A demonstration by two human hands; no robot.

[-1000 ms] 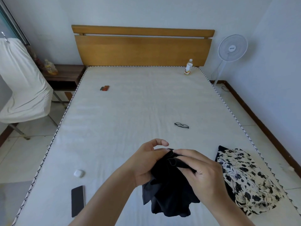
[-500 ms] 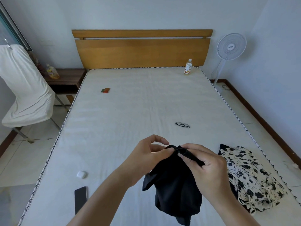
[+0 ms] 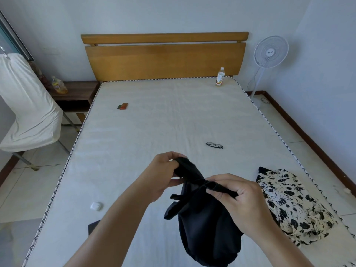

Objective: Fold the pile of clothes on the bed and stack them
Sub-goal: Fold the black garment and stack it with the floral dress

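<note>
Both forearms (image 3: 119,228) bare to the frame edge (no sleeves, rings, watch).

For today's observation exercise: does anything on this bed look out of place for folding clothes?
Yes. Glasses lie loose mid-mattress, and a drink bottle stands upright on the mattress by the headboard; both could be knocked or crushed.

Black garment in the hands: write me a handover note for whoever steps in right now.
Left hand grips one end of the black garment; right hand pinches its top edge further along. It hangs bunched above the bed.
Floral garment lies crumpled at the bed's right edge.
Done: nothing folded or stacked.
Left: spread and fold the black garment, fold the floral one, stack both.
</note>
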